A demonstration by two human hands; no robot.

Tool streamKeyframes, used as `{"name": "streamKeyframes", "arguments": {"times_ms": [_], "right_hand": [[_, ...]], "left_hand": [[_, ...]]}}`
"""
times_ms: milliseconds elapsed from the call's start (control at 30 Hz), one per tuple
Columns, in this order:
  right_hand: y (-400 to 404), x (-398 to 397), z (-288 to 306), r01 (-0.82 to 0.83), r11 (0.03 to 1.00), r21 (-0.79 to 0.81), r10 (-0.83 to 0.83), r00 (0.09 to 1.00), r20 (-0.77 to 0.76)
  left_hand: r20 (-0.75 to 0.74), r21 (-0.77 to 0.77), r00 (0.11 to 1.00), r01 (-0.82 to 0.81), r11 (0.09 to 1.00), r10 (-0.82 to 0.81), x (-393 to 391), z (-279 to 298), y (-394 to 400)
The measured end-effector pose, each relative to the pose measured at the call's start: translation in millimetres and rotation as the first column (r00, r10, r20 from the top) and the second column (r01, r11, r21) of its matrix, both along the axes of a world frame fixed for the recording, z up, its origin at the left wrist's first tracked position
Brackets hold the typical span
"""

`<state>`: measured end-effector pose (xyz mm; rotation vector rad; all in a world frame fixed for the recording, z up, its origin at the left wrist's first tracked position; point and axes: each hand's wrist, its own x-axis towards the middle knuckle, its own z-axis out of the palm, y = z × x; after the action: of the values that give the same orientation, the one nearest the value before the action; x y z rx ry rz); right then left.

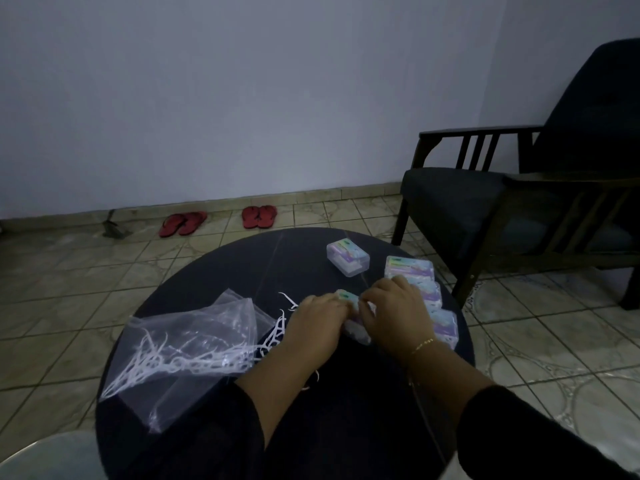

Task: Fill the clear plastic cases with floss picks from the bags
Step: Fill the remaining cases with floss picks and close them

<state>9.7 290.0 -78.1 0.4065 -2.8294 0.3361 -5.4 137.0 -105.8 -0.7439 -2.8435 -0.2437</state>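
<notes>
At the left of the round dark table (214, 268) lie the clear plastic bags (194, 344), their mouths turned toward the middle so the white floss picks (273, 336) spill within easy reach. The left hand (320, 318) and right hand (394, 306) both curl their fingers around one clear plastic case (351, 315) between them (likely pressing it closed, though the lid is hidden). Right of them a row of cases (420, 284) crowds the table's rim, leaving little margin; one lone case (347, 257) sits farther back, with bare tabletop beyond the bags.
</notes>
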Motion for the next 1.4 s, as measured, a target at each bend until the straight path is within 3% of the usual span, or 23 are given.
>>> {"name": "streamKeyframes", "arguments": {"times_ms": [133,333,433,567,667,767,1000,1100,1233,1400], "right_hand": [[-4.8,-49.2,7.6,0.091,0.984,0.154,-0.093,0.996,0.009],[-14.6,-114.4,-3.4,0.223,0.94,0.257,-0.249,0.966,0.073],[-21.3,-137.9,-6.4,0.257,0.914,0.314,-0.314,0.938,0.144],[-26.7,-161.7,-7.0,0.28,0.928,0.244,-0.349,0.884,0.312],[-28.8,-165.7,-4.7,0.296,0.94,0.167,-0.334,0.896,0.293],[-27.8,-156.4,3.7,0.302,0.948,0.1,-0.316,0.931,0.181],[-12.3,-94.1,29.4,0.146,0.989,-0.037,-0.143,0.987,0.07],[-2.3,-49.2,37.9,0.101,0.99,-0.096,-0.089,0.988,0.128],[11.5,19.0,26.0,0.076,0.974,-0.213,-0.004,0.948,0.318],[18.1,67.1,-2.0,-0.001,0.992,-0.128,0.054,0.912,0.408]], "left_hand": [[-0.028,-0.016,0.999,0.04,0.999,-0.041,-27.7,-1.0,-6.0],[-0.106,0.163,0.992,0.089,0.983,-0.072,-57.2,-9.9,-1.4],[-0.129,0.174,0.991,0.061,0.983,-0.039,-68.5,-18.9,4.2],[-0.079,0.136,0.997,0.02,0.99,-0.009,-83.1,-25.9,6.3],[-0.101,0.114,0.994,0.053,0.992,-0.042,-83.6,-24.3,2.7],[-0.111,0.127,0.994,0.039,0.991,-0.025,-77.4,-20.8,-4.0],[-0.021,0.355,0.988,-0.133,0.925,0.151,-36.5,-10.2,-7.2],[0.013,0.466,0.961,-0.252,0.848,0.278,-8.3,-11.4,-4.9],[0.101,0.398,0.91,-0.408,0.822,0.403,36.0,-17.6,-3.1],[0.094,0.325,0.942,-0.335,0.884,0.323,92.8,-33.3,9.4]]}}
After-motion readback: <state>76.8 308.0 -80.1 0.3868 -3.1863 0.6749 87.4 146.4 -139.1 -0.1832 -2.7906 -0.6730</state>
